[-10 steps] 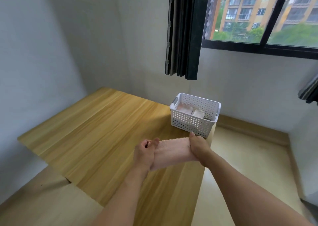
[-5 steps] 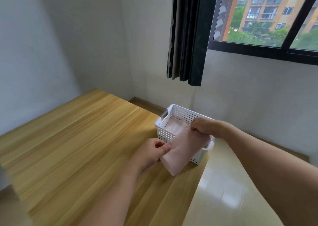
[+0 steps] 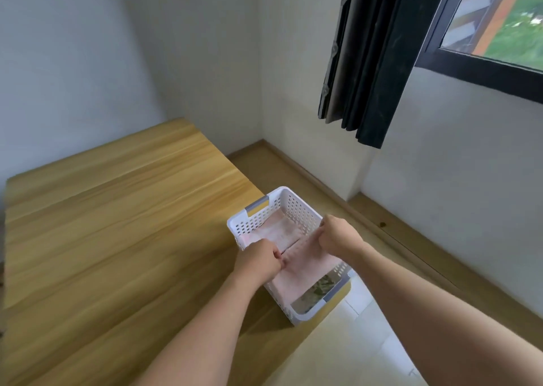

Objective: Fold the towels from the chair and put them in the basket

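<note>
A white perforated basket [image 3: 296,206] with grey handles stands at the right edge of the wooden table [image 3: 117,238]. Inside it, at the far end, lies a folded pale pink towel [image 3: 276,232]. A second folded pink towel [image 3: 305,265] sits in the near half of the basket, held at both ends. My left hand [image 3: 258,260] grips its left end at the basket's left rim. My right hand [image 3: 338,235] pinches its far right end inside the basket. Something dark and patterned [image 3: 316,293] shows at the basket's near end. The chair is out of view.
The table's right edge runs just under the basket, with pale tiled floor [image 3: 352,341] beyond it. A dark curtain [image 3: 370,62] hangs by the window [image 3: 499,18] at the upper right. White walls close the corner behind the table.
Both hands carried the folded pink towel from above the table forward and down into the basket. My view has moved closer and tilted down over the basket.
</note>
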Tool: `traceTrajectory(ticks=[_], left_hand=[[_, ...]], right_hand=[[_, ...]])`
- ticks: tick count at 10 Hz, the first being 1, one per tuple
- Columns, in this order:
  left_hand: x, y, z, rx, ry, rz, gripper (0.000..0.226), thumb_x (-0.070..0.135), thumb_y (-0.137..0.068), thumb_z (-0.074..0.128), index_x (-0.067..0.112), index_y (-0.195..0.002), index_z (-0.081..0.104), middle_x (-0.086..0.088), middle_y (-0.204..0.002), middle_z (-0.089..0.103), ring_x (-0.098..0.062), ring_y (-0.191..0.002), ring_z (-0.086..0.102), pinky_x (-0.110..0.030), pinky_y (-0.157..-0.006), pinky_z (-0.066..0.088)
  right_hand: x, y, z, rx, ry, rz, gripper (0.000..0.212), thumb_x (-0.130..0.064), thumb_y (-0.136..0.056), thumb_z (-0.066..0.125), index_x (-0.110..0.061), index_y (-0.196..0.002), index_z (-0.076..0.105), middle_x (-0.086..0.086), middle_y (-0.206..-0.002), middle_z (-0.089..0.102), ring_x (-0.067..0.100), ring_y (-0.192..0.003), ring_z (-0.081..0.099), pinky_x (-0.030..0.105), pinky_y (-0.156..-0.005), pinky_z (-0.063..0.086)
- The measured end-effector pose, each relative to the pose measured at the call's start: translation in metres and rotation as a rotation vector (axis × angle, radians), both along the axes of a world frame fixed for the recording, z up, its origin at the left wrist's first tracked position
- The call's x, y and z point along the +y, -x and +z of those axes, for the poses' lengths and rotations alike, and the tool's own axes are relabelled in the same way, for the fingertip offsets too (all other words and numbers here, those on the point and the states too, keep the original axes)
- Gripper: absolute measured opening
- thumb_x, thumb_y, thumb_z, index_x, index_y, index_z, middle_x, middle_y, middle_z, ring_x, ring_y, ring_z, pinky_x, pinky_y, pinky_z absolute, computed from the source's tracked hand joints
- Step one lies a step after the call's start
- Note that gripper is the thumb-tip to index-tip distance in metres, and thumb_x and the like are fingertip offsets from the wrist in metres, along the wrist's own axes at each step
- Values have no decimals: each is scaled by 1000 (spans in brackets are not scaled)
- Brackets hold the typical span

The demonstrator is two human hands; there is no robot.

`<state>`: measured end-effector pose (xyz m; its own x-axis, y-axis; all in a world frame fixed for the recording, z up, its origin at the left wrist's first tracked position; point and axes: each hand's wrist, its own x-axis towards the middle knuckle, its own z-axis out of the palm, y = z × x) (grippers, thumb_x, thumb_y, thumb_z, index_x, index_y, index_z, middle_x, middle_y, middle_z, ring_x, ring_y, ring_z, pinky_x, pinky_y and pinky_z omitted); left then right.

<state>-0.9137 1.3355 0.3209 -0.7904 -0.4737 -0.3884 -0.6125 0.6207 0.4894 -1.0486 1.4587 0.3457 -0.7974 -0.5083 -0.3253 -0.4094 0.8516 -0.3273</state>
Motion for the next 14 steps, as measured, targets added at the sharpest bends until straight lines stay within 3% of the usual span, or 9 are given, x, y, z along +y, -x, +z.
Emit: traceTrajectory(ticks=[1, 2, 5, 6, 8, 11, 12, 13, 14], left_hand=[[6, 23, -23, -85, -39, 14, 15, 31, -84, 62, 17, -85, 68, -2, -90, 71, -22, -87, 65, -30, -70, 47], [12, 42, -46, -151, -19, -1, 7, 20, -80, 62, 14, -82, 61, -10, -89, 70, -28, -88, 66, -30, -63, 43], [26, 74, -101, -452, 67, -81, 26, 8, -90, 56, 6, -115, 62, -14, -117, 63, -32, -107, 62, -35, -79, 49], [30, 79, -109, -478, 107, -88, 26, 7, -91, 55, 7, -116, 62, -12, -119, 63, -30, -107, 62, -33, -78, 48], [34, 82, -112, -500, 173, -79, 34, 5, -89, 58, 8, -123, 61, -10, -128, 59, -29, -115, 60, -36, -88, 50], [34, 66, -66, -338, 218, -94, 26, 10, -92, 53, 7, -116, 62, -12, -119, 60, -31, -105, 61, -34, -78, 48], [32, 54, -39, -139, 253, -24, 21, 23, -97, 48, 8, -106, 61, -12, -111, 63, -31, -101, 60, -35, -75, 46], [26, 43, -18, 113, 346, 24, 24, 30, -98, 46, 9, -109, 54, -10, -117, 59, -28, -109, 55, -39, -88, 45], [23, 42, -1, 322, 396, 108, 36, 29, -99, 47, 9, -128, 49, -7, -131, 53, -25, -122, 48, -36, -98, 42]], right_hand=[[1, 14, -27, -5, -107, 73, 12, -10, -86, 41, -9, -95, 49, 8, -91, 57, 27, -81, 58, 31, -64, 46], [0, 25, -54, 1, -183, 146, 21, -7, -87, 44, -7, -106, 51, 11, -97, 60, 32, -95, 63, 33, -69, 45], [-5, 39, -113, -59, -349, 251, 40, -10, -95, 42, -7, -134, 49, 12, -137, 54, 30, -126, 52, 36, -101, 42], [-4, 40, -126, -45, -347, 331, 33, -10, -99, 39, -6, -127, 55, 15, -130, 57, 31, -120, 55, 35, -94, 44], [-13, 34, -134, 31, -465, 390, 34, -6, -98, 43, -4, -130, 55, 12, -135, 55, 25, -126, 52, 34, -104, 40], [6, 36, -81, 102, -271, 360, 33, 2, -88, 44, -6, -115, 60, 9, -113, 65, 27, -103, 65, 33, -79, 51], [18, 31, -49, 98, -112, 331, 22, -1, -87, 39, -8, -104, 52, 12, -112, 60, 33, -98, 63, 35, -74, 49], [25, 32, -28, 182, 84, 346, 31, -7, -89, 42, -6, -119, 50, 12, -125, 55, 34, -106, 58, 38, -86, 49], [29, 31, -5, 262, 225, 387, 39, -9, -91, 45, -2, -129, 47, 12, -135, 49, 29, -124, 46, 29, -102, 33]])
